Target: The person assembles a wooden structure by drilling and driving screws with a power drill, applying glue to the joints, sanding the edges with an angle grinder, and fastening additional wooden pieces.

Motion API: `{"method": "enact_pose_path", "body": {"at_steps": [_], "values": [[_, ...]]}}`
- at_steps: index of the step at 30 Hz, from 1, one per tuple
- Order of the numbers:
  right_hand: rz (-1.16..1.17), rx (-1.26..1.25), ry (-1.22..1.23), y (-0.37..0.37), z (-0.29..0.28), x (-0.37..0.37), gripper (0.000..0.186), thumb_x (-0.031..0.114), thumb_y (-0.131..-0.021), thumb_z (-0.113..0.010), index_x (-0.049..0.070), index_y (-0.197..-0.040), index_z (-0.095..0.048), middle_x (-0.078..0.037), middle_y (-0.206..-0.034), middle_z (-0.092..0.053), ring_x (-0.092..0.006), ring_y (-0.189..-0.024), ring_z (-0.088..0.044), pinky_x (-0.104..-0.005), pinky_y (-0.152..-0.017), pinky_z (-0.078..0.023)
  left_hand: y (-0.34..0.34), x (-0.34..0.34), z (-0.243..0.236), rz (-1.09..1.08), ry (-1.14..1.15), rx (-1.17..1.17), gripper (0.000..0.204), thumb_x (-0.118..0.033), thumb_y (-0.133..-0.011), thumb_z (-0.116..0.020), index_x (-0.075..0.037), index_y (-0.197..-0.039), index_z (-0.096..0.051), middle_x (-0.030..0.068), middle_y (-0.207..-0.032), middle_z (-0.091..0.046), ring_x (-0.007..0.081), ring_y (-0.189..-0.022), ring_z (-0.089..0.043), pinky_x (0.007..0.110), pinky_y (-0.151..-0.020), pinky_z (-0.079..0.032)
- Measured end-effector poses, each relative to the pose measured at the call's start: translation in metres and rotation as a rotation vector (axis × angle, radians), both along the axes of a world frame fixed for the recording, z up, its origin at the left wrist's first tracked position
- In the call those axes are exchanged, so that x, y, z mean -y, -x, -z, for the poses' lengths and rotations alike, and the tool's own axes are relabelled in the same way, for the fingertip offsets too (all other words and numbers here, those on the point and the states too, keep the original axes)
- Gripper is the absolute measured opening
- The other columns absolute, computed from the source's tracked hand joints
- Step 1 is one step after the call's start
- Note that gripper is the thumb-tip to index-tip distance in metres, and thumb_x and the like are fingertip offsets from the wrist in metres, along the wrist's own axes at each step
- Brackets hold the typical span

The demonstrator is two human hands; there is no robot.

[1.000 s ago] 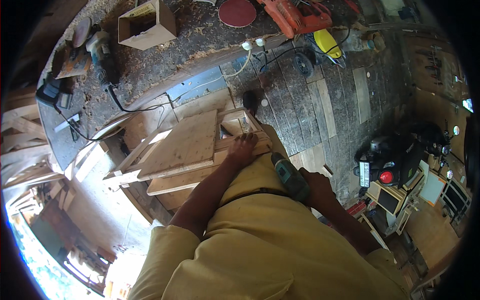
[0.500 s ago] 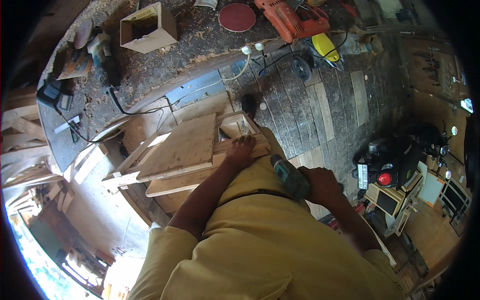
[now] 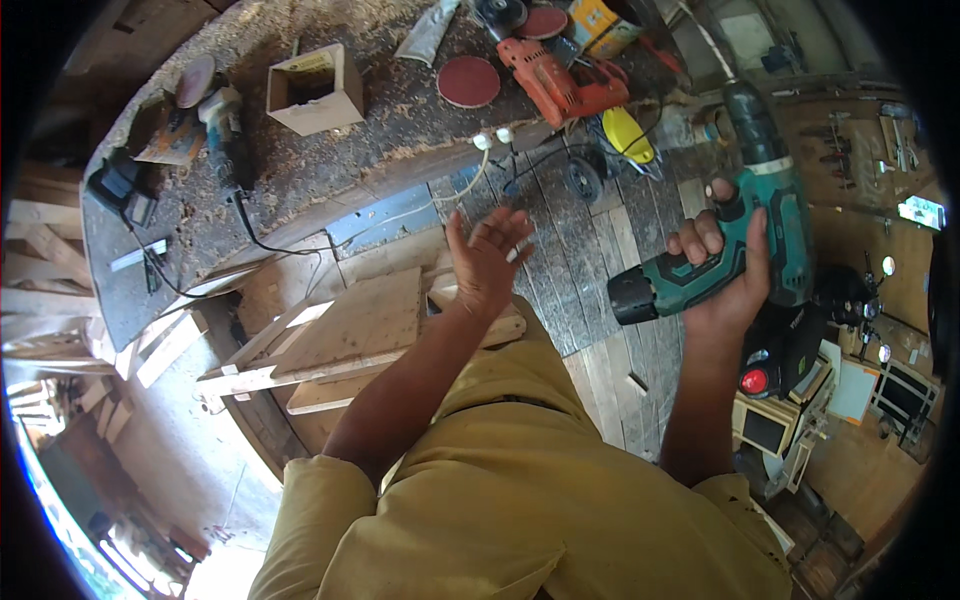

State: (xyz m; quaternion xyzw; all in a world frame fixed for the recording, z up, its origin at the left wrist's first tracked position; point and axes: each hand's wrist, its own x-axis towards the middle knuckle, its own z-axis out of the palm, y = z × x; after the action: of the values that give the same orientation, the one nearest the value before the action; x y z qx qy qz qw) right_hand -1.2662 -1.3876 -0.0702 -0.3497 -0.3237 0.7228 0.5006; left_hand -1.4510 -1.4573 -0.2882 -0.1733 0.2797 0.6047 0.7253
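My right hand is wrapped round the handle of a teal and black cordless drill, raised at the right with its long bit pointing up and away. My left hand is lifted with its palm showing and its fingers spread, holding nothing. Beneath and beside it lies a wooden frame with a flat wooden panel on top, close against my front. The left forearm partly hides the near end of this frame.
A dusty workbench curves across the far side. On it are an angle grinder, a small open carton, a red sanding disc and an orange-red power tool. Cables hang over its edge. A motorcycle stands at the right.
My right hand has raised the drill from beside my waist up to the right, its bit now upward. My left hand has come off the wooden frame and opened.
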Motion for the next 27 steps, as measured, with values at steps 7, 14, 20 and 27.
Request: {"method": "enact_pose_path", "body": {"at_steps": [7,14,20,27], "values": [[0.070,-0.087,0.017,0.038,0.064,0.034,0.043,0.039,-0.105,-0.047,0.003,-0.127,-0.053,-0.002,-0.075,-0.052,-0.0154,-0.068,-0.053,-0.0373,-0.074,-0.047,-0.031,-0.006,-0.085,0.000,-0.066,0.201,0.079,-0.075,-0.091,-0.043,-0.002,-0.117,-0.060,0.0176,-0.112,-0.066,0.0287,-0.109,-0.061,0.043,-0.097,-0.049],[-0.073,0.369,0.279,0.011,0.064,0.053,0.027,0.021,-0.095,-0.070,0.002,-0.113,-0.062,-0.003,-0.076,-0.060,-0.0130,-0.062,-0.055,-0.0298,-0.058,-0.047,-0.006,0.006,0.032,0.547,-0.384,-0.768,0.054,-0.050,-0.091,-0.060,-0.002,-0.115,-0.062,0.0144,-0.106,-0.069,0.0296,-0.097,-0.066,0.040,-0.090,-0.052],[-0.530,1.176,0.168,-0.057,0.083,0.130,0.036,0.029,-0.085,-0.082,0.004,-0.107,-0.069,-0.001,-0.085,-0.070,-0.0078,-0.068,-0.063,-0.0289,-0.063,-0.052,0.008,0.085,0.123,1.481,-0.543,-1.606,0.071,-0.039,-0.071,-0.079,-0.008,-0.130,-0.056,0.0184,-0.128,-0.063,0.0381,-0.116,-0.062,0.047,-0.101,-0.048],[-0.599,1.331,0.022,-0.070,0.098,0.178,0.038,0.040,-0.084,-0.081,0.006,-0.098,-0.075,-0.009,-0.078,-0.075,-0.0152,-0.069,-0.071,-0.0332,-0.062,-0.054,-0.007,0.113,0.103,1.582,-0.472,-1.643,0.092,-0.043,-0.069,-0.081,-0.011,-0.146,-0.043,0.0154,-0.150,-0.045,0.0374,-0.138,-0.041,0.059,-0.116,-0.028]]}}
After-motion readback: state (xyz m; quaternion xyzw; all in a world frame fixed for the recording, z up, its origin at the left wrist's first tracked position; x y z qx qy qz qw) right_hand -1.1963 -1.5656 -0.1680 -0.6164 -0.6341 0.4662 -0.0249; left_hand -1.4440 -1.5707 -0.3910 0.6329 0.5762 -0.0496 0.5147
